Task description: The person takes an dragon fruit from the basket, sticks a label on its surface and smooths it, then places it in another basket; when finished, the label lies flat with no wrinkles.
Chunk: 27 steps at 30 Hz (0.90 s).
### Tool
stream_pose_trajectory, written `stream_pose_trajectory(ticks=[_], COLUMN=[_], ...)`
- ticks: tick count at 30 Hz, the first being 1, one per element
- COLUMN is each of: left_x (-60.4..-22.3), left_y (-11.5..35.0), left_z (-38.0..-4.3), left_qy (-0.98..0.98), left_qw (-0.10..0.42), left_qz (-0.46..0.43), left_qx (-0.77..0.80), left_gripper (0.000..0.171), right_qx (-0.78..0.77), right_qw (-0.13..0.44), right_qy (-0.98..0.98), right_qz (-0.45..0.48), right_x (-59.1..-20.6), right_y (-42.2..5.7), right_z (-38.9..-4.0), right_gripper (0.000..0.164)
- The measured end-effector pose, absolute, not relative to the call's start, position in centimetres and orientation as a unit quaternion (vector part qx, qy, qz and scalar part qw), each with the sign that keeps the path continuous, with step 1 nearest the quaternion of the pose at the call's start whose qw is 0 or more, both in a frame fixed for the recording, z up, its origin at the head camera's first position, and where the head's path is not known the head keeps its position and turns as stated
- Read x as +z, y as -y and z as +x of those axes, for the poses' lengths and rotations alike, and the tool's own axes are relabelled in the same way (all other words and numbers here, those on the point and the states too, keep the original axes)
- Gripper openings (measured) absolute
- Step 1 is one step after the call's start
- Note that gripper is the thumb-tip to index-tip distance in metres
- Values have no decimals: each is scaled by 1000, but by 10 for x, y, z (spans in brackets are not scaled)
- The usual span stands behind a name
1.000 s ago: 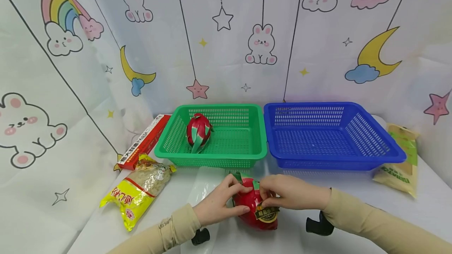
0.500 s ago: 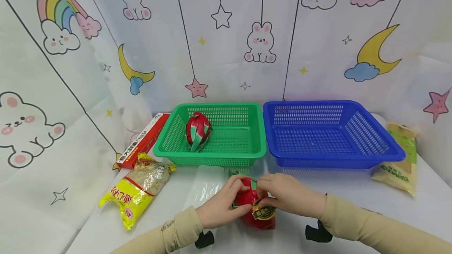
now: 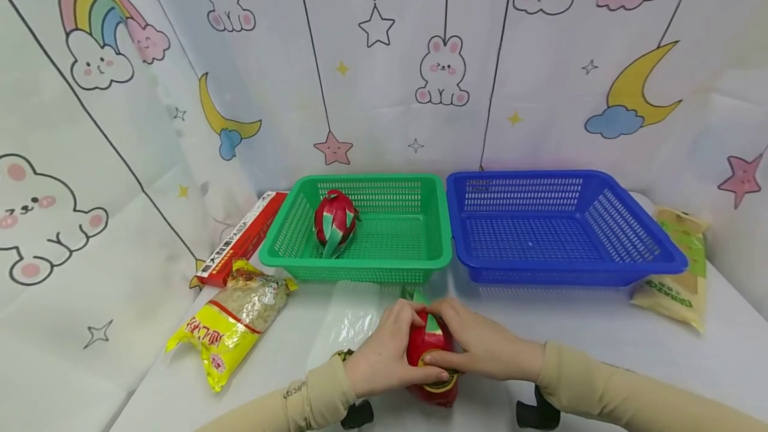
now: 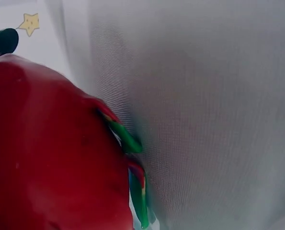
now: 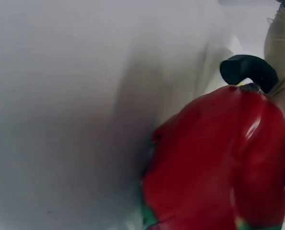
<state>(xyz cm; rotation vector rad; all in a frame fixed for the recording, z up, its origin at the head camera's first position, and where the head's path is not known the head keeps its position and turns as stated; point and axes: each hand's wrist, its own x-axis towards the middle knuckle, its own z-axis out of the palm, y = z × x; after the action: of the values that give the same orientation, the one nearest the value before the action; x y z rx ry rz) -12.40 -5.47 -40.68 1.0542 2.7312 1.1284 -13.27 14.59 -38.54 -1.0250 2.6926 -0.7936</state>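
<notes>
Gripped by left hand (image 3: 390,354) and right hand (image 3: 480,344): red dragon fruit (image 3: 419,341), in front of the green basket (image 3: 360,264).
Head view alone gives me its gold-edged label (image 3: 442,385), partly under the thumbs; left wrist view shows me green scale tips (image 4: 127,139) along its edge.

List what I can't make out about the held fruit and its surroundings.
Head: wording of the label on the fruit, mostly covered by left hand and right hand.
Head: part of the beige packet, behind the blue basket.
Left wrist: fruit cut off by left and bottom edges.
Right wrist: fruit cut off by bottom edge.
</notes>
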Motion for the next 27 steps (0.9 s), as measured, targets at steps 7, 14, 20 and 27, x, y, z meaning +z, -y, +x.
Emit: stream_pose_trajectory(ticks=[7, 14, 20, 27], left_x=[-408, -409, -410, -409], left_y=[57, 60, 63, 63], left_z=[-123, -125, -125, -123], left_qy=[-879, -886, -886, -888], left_qw=[2, 28, 54, 47], left_qz=[317, 304, 298, 310], left_qx=[356, 348, 352, 337], left_gripper=[63, 71, 77, 76], right_qx=[-289, -328, -343, -331], right_qw=[100, 153, 202, 182], right_qy=[-890, -860, -842, -831], right_qz=[-339, -359, -365, -408], right_x=[-385, -383, -382, -381], right_y=[-141, -147, -152, -155], right_z=[-134, -138, -141, -143], right_gripper=[56, 63, 80, 81])
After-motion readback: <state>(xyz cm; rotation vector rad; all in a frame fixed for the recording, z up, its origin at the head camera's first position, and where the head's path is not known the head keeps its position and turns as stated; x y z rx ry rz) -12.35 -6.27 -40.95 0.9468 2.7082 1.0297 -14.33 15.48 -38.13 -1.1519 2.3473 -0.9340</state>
